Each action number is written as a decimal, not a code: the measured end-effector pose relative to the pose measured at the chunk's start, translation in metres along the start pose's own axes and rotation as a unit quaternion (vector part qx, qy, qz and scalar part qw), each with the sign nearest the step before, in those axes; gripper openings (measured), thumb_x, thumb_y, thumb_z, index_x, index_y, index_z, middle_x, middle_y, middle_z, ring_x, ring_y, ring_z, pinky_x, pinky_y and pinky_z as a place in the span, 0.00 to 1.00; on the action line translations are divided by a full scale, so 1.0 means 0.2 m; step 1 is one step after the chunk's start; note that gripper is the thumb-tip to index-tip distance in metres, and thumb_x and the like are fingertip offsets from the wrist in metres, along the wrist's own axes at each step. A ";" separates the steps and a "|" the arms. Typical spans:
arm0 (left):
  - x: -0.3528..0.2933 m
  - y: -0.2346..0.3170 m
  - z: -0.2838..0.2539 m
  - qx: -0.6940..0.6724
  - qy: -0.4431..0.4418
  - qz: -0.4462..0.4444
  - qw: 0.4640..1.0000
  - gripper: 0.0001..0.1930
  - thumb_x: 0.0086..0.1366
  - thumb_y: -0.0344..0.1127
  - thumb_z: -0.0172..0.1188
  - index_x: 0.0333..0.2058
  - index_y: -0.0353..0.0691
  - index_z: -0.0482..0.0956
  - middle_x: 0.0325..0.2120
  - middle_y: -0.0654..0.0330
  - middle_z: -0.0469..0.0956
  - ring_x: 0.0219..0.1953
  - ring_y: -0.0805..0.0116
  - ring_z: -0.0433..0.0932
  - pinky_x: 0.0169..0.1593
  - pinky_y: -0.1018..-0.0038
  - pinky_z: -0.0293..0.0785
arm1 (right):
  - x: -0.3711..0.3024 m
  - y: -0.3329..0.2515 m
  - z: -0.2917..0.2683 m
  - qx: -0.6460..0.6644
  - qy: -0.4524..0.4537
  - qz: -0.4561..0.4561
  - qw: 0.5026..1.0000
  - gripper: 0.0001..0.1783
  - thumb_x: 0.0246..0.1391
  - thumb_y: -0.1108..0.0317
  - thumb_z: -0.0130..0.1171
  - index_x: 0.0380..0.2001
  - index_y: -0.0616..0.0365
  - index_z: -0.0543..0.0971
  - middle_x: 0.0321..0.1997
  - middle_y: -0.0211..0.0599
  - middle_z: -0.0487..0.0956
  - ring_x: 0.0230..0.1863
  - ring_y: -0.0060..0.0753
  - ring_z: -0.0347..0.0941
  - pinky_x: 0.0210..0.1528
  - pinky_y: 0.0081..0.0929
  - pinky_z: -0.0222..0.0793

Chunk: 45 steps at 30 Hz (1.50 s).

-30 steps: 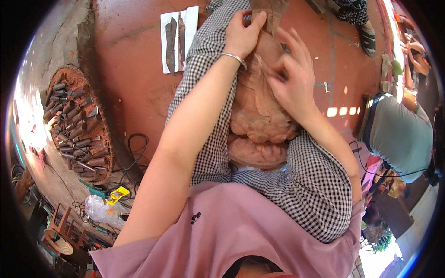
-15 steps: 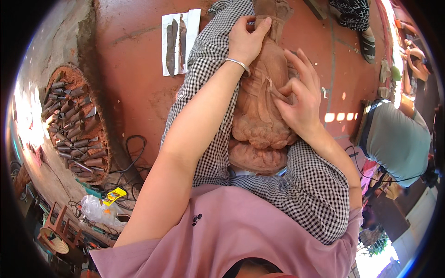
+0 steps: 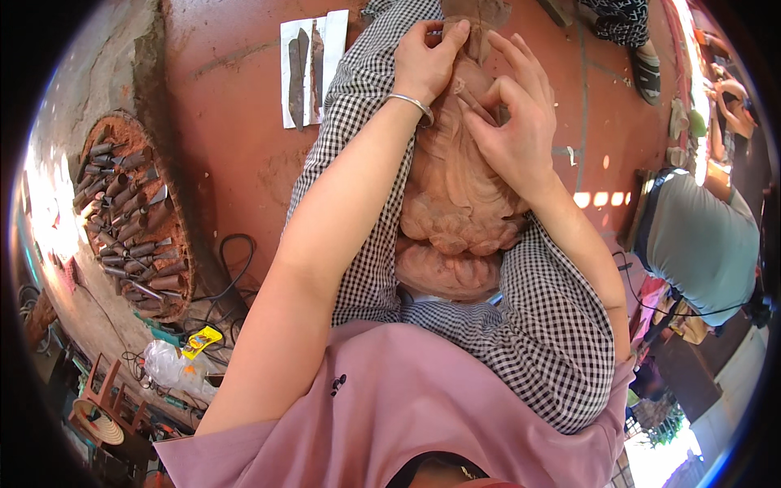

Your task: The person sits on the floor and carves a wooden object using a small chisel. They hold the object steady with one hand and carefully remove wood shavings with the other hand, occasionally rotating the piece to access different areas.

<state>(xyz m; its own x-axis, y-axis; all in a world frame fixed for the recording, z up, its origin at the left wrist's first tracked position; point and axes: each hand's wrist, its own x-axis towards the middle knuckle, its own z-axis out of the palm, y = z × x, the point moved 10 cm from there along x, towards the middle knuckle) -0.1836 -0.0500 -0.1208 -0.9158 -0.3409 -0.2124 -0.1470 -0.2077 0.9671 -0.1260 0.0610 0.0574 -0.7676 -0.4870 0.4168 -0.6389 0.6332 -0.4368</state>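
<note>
Brown carving [image 3: 460,183] in the lap, its far end partly covered

It lies lengthwise between the person's checked trouser legs [image 3: 561,333]; rounded lumps crowd its near end, and both hands block much of the far half. At the carving's far left edge, the left hand [image 3: 427,65] is bent, thumb over the top face; the other fingers are largely out of sight, so I cannot tell how firmly they close. Over the carving's right side, the right hand [image 3: 517,118] pinches a small brown piece [image 3: 473,103] between thumb and forefinger, the remaining fingers stretched forward. What that piece is, I cannot make out.

Left of the carving's far end, two flat dark blades [image 3: 298,77] rest on white paper [image 3: 332,61]. Well left of the carving, a basket [image 3: 189,244] holds many tools, overlapping too closely to count. To the carving's far right stands someone's shoe [image 3: 646,80], that person's upper body cut off.
</note>
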 end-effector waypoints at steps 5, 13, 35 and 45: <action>0.00 0.02 0.00 0.028 -0.003 0.022 0.999 0.29 0.58 0.53 0.68 0.44 0.28 0.79 0.35 0.49 0.83 0.36 0.63 0.83 0.42 0.71 0.78 | -0.15 -0.01 -0.05 0.014 -0.082 0.022 0.996 0.14 0.34 0.75 0.68 0.18 0.58 0.70 0.62 0.41 0.73 0.66 0.53 0.64 0.63 0.45 0.60; -0.04 0.05 -0.01 0.042 0.004 0.015 0.999 0.31 0.59 0.55 0.68 0.44 0.28 0.78 0.35 0.50 0.83 0.37 0.65 0.82 0.42 0.72 0.77 | -0.47 0.36 -0.17 0.343 -0.017 0.337 0.877 0.10 0.51 0.78 0.66 0.25 0.60 0.73 0.58 0.42 0.75 0.58 0.35 0.70 0.62 0.33 0.63; -0.04 0.06 0.00 -0.005 -0.008 0.020 1.000 0.29 0.60 0.50 0.69 0.45 0.26 0.77 0.35 0.51 0.82 0.37 0.69 0.80 0.40 0.76 0.77 | -0.29 0.05 -0.08 0.091 -0.111 0.035 0.989 0.16 0.33 0.76 0.69 0.17 0.57 0.67 0.63 0.43 0.72 0.68 0.54 0.62 0.62 0.45 0.61; -0.02 0.01 0.03 -0.057 -0.020 0.037 0.997 0.30 0.61 0.51 0.68 0.45 0.25 0.77 0.35 0.53 0.82 0.36 0.70 0.79 0.40 0.76 0.76 | -0.32 0.12 -0.05 0.142 -0.142 0.062 0.978 0.16 0.36 0.73 0.72 0.18 0.57 0.71 0.69 0.45 0.66 0.73 0.56 0.54 0.68 0.49 0.55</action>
<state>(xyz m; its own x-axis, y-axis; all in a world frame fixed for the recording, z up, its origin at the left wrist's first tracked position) -0.1824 -0.0439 -0.1176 -0.9373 -0.3225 -0.1323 -0.0364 -0.2870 0.9572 -0.0926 0.1139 0.0290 -0.7974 -0.5900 0.1270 -0.4984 0.5251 -0.6898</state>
